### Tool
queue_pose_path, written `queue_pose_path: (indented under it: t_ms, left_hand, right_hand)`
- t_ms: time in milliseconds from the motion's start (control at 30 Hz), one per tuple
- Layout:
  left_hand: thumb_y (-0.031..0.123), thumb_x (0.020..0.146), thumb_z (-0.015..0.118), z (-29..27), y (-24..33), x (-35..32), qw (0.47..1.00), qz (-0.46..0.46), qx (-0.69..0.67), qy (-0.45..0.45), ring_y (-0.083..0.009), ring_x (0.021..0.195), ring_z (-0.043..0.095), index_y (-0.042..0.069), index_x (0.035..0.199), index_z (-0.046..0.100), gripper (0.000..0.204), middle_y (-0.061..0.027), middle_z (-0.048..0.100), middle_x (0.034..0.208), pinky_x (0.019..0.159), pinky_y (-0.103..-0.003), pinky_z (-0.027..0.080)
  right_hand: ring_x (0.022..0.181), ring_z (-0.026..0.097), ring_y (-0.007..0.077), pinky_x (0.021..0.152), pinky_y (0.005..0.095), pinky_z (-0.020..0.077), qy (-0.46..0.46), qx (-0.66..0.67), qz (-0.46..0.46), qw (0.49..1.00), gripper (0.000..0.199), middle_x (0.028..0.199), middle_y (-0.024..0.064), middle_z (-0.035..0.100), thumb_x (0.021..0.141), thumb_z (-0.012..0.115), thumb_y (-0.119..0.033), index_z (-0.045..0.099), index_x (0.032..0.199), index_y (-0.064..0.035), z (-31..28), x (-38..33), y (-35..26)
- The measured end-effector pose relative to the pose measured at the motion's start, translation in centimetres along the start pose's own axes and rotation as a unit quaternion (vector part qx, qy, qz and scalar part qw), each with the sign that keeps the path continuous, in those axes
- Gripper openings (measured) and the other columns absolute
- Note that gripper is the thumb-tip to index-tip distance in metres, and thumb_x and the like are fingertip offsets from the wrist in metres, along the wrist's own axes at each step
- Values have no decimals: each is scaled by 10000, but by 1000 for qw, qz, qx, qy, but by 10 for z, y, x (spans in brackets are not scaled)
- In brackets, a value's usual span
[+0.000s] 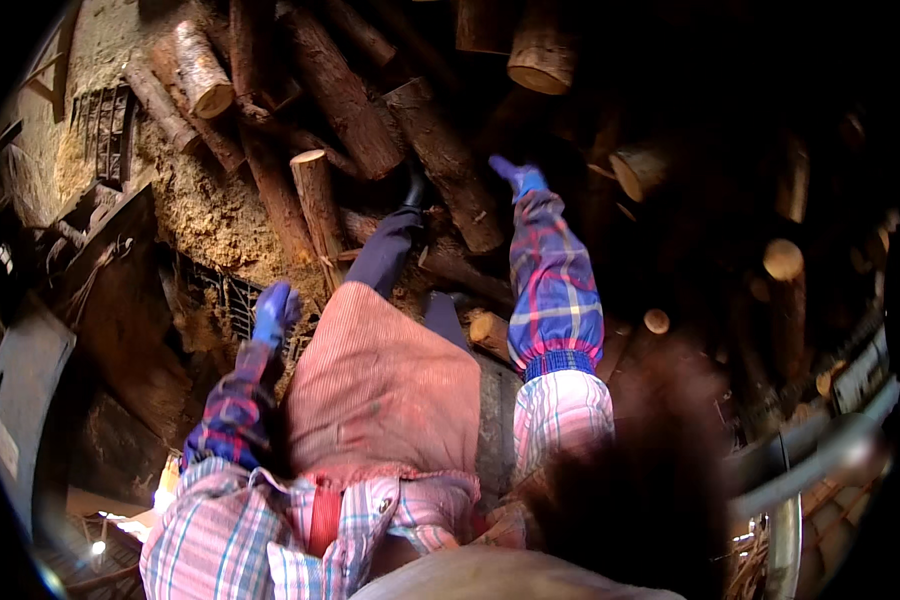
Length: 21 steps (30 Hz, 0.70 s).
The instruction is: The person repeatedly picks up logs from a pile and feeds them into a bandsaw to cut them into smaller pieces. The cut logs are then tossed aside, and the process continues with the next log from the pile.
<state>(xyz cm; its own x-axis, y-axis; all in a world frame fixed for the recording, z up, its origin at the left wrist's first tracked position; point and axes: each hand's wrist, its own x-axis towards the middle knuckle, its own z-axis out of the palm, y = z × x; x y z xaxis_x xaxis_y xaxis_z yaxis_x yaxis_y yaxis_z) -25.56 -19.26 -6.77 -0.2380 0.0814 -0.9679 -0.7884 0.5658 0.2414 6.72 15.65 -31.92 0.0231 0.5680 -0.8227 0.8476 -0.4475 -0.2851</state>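
1. Blue-gloved right hand (520, 178): fingers extended, clasping nothing visible, just right of the thick brown bark-covered log (445, 165); shadow hides whether they touch.
2. Blue-gloved left hand (275, 313): well to the lower left of that log, nothing visible in it; I cannot tell whether its fingers are apart or together.
3. The log slants, lower end toward the wearer. Handling it well would probably take both palms, one near each end.
4. Left of the log, a slim upright log with a pale cut top (315, 200) could topple if knocked.
5. A dark-trousered leg (385, 250) reaches close to the log's left side; keeping that foot clear seems wise.
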Motion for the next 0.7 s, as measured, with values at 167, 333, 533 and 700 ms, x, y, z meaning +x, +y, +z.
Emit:
queue_pose_path:
  t_ms: [167,333,533,700]
  left_hand:
    - [214,915,517,-86,-79,22,989,-106,-10,108,-120,437,364,124,702,454,239,6,407,570,392,-265,276]
    - [188,901,532,-79,-111,18,967,-34,174,185,-127,473,421,88,757,515,176,-10,474,615,427,-249,344]
    - [145,884,560,-40,-56,26,994,1,57,92,-101,503,442,69,840,508,102,8,501,653,437,-206,339]
    - [181,892,605,102,6,-6,993,112,35,12,-82,631,510,64,1126,511,279,-2,549,808,479,-185,405]
  right_hand:
    - [1079,554,218,947,325,425,39,-105,-19,994,646,1192,137,578,731,758,-361,553,1191,44,58,136,-6]
    - [1023,579,196,927,317,438,38,-83,-49,995,541,1143,109,605,754,739,-314,593,1147,27,65,152,25]
    - [955,609,169,903,308,453,-158,328,-125,923,416,1084,75,637,781,716,-257,640,1094,7,15,27,37]
    - [968,602,202,891,340,473,-249,541,34,802,449,1033,105,636,805,691,-243,579,1152,19,-69,-162,16]
